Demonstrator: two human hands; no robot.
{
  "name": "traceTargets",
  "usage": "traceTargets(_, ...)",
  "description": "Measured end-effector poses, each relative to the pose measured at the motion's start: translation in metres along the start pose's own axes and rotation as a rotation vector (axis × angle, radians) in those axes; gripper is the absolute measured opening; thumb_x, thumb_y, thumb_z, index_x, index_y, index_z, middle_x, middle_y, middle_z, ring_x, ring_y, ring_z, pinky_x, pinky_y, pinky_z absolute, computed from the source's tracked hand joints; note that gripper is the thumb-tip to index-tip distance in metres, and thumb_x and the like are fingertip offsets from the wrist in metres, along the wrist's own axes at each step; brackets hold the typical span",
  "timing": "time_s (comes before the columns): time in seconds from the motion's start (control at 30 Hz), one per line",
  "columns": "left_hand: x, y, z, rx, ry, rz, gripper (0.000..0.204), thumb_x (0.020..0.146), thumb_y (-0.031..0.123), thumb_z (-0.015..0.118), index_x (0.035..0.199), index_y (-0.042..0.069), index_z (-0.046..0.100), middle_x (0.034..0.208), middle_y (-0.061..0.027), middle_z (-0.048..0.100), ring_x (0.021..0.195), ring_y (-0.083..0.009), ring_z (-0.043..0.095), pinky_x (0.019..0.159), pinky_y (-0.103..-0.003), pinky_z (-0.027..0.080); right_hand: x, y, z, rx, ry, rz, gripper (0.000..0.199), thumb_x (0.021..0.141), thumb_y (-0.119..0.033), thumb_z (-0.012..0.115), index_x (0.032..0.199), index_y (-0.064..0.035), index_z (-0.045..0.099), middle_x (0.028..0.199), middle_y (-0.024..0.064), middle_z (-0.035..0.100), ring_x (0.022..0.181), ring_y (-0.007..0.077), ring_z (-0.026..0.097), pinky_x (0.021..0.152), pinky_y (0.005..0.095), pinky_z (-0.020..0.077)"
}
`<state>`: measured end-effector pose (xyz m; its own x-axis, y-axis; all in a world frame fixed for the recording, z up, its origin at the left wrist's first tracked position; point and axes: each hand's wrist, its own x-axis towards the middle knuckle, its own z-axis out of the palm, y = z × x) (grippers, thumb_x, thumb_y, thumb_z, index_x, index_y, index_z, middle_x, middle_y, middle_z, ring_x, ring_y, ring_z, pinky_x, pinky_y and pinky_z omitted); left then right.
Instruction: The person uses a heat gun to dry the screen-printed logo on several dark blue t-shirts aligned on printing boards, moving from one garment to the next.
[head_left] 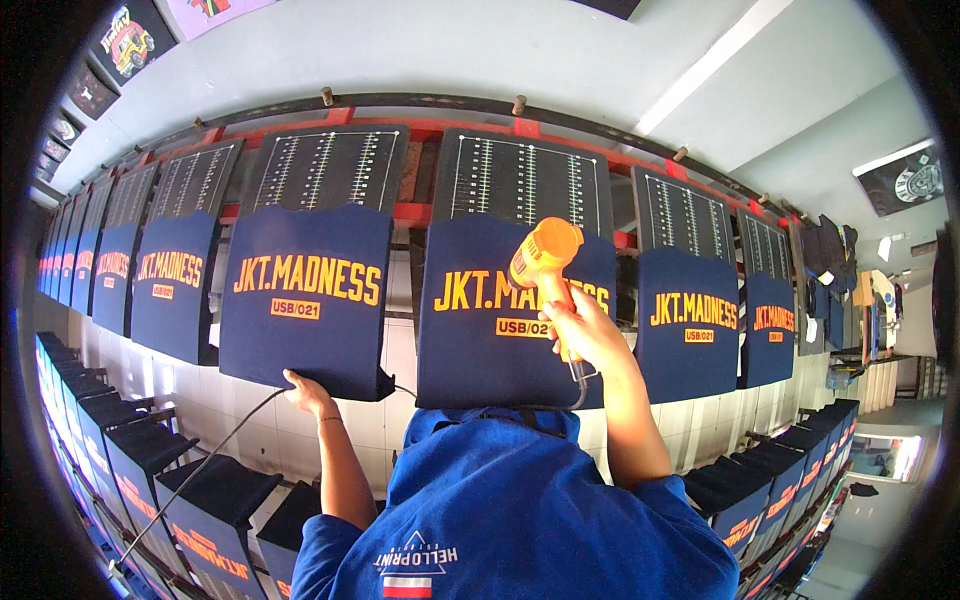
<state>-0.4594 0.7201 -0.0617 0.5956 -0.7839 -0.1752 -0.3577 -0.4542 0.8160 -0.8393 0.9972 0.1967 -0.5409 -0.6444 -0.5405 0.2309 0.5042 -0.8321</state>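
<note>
Over pale floor tiles (290,440), left of center: left hand (311,397) against the lower edge of a navy shirt (300,350), beside a dark cord (205,460), fingers' grip unclear. Right of center: right hand (592,335), fingers wrapped around an orange blower (550,250) over a second shirt (470,370). Farther up: black boards (500,180).

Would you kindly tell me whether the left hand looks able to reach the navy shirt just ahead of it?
Probably yes: the left hand is at the lower edge of the navy shirt, with only a thin cord beside it.
</note>
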Motion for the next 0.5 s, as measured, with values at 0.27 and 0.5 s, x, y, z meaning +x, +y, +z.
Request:
traceTargets(0.27, 0.004, -0.001, 0.002, 0.112, 0.023, 0.048, 0.072, 0.095, 0.054, 0.047, 0.101, -0.018, 0.054, 0.097, -0.0326, 0.063, 0.089, -0.0434, 0.062, 0.082, -0.048, 0.049, 0.012, -0.008, -0.002, -0.012, 0.002, -0.041, 0.040, 0.100, -0.019, 0.052, 0.135, -0.0019, 0.044, 0.093, 0.0064, 0.059, 0.065, 0.0098, 0.058, 0.056, 0.0253, 0.0531)
traceTargets(0.5, 0.006, -0.003, 0.002, 0.122, 0.026, 0.015, 0.082, 0.092, 0.063, 0.046, 0.114, -0.016, 0.052, 0.108, -0.0335, 0.062, 0.099, -0.0463, 0.060, 0.090, -0.050, 0.045, 0.000, -0.009, -0.003, -0.079, -0.122, -0.006, 0.039, 0.100, -0.020, 0.050, 0.134, -0.0021, 0.044, 0.097, 0.0071, 0.059, 0.070, 0.0100, 0.058, 0.057, 0.0258, 0.0537)
